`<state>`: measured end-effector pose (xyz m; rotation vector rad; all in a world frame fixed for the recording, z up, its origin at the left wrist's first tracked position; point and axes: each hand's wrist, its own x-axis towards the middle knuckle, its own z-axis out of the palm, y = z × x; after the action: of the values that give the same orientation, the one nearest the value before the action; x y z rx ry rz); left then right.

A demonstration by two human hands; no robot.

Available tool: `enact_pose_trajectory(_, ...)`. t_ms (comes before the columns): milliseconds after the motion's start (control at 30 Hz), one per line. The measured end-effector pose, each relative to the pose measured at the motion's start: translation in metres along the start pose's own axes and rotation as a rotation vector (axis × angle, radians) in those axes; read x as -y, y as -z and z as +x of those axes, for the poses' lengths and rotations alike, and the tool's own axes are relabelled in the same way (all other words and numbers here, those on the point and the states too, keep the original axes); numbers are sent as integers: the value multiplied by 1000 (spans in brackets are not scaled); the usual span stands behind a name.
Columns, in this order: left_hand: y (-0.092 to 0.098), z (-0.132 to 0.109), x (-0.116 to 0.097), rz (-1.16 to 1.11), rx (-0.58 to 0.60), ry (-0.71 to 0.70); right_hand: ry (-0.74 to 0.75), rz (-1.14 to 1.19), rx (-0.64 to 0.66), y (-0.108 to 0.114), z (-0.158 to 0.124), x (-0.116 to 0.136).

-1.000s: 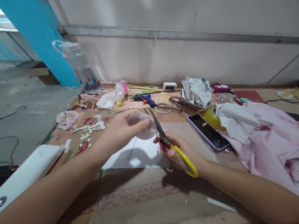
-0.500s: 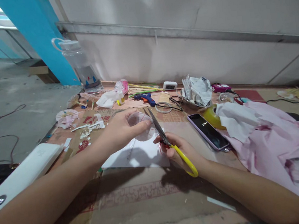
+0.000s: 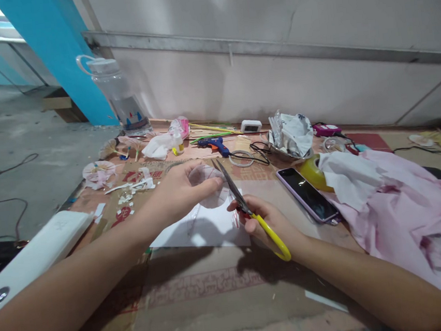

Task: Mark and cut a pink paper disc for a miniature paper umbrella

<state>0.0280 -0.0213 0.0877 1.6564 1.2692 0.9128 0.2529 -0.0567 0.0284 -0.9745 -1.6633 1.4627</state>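
My left hand (image 3: 180,190) pinches a round pale pink paper disc (image 3: 211,187) and holds it up above the floor mat. My right hand (image 3: 263,224) grips yellow-handled scissors (image 3: 248,209), whose blades point up and away along the disc's right edge. Under both hands lies a white sheet of paper (image 3: 205,229) on the brown cardboard mat (image 3: 201,287).
A phone (image 3: 306,193) lies right of the scissors, beside a yellow tape roll (image 3: 310,171) and a heap of pink and white paper (image 3: 399,205). Behind are a blue glue gun (image 3: 213,145), a water jug (image 3: 120,99), paper scraps (image 3: 131,190) and a white box (image 3: 34,256) at the left.
The paper disc has turned a little in my left hand and now looks more folded against the scissor blades. Both hands stay in nearly the same place.
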Motion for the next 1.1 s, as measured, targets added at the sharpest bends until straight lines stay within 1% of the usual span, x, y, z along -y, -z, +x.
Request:
enact_pose_trajectory(100, 0, 0, 1, -9, -9, -1, -17, 4, -18, -1, -1, -1)
enact_pose_trajectory(233, -2, 1, 2, -44, -8, 10, -66, 70, -14, -3, -3, -2)
enact_pose_trajectory(400, -3, 2, 2, -103, -4, 6, -16, 53, 24, -2, -1, -4)
enact_pose_trajectory(600, -1, 1, 0, -30, -21, -15, 1, 39, 49, -1, -1, -5)
enact_pose_trajectory(767, 0, 0, 0, 48, -32, -12, -9, 32, 32, -1, -1, -1)
enact_pose_trajectory(1100, -1, 0, -1, 47, -21, -6, -23, 25, -14, -3, 0, 4)
